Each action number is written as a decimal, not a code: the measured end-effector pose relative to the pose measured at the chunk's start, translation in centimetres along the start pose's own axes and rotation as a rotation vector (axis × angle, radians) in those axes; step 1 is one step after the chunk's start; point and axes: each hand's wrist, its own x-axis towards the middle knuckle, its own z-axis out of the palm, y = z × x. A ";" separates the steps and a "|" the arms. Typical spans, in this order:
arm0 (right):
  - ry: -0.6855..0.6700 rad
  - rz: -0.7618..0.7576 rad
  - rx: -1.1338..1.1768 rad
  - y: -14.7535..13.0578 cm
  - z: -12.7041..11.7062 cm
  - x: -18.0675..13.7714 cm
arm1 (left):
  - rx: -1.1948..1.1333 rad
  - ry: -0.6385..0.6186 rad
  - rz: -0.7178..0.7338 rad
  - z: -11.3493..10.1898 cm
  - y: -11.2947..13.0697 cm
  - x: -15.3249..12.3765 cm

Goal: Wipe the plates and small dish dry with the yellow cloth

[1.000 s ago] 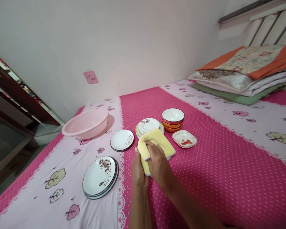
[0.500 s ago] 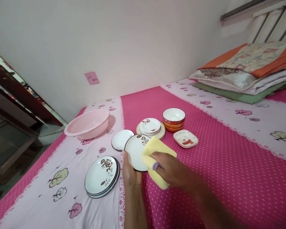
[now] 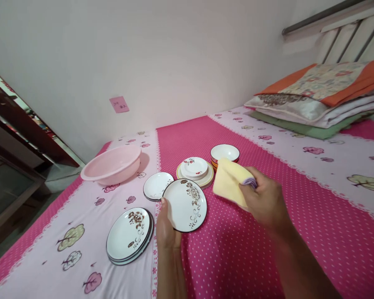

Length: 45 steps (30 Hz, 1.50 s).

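A white plate (image 3: 182,207) with a dark rim and brown flowers is held at its left edge by my left hand (image 3: 167,230), thumb on the rim and fingers underneath. My right hand (image 3: 263,199) grips a folded yellow cloth (image 3: 229,182) with a purple edge, apart from the plate and to its right. To the left lies a stack of matching larger plates (image 3: 127,234). Just behind the held plate is a smaller pair of plates (image 3: 157,185). Beyond it sits a stack of small red-flowered plates (image 3: 193,167) on wider yellow-rimmed plates (image 3: 210,177).
Stacked bowls (image 3: 225,152), white inside and orange outside, stand behind the cloth, partly hidden. A pink basin (image 3: 112,164) rests at the back left near the wall (image 3: 180,62). Folded bedding and pillows (image 3: 318,97) are piled at the back right. Everything lies on a pink patterned bedsheet (image 3: 299,207).
My right hand has moved the cloth off the plate, to the right and upward. The plate's flower pattern is now uncovered, while the cloth now hides the small square dish.
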 end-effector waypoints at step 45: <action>-0.694 0.233 0.514 1.3 5.1 -1.2 | 0.203 -0.357 -0.214 -2.1 0.2 0.0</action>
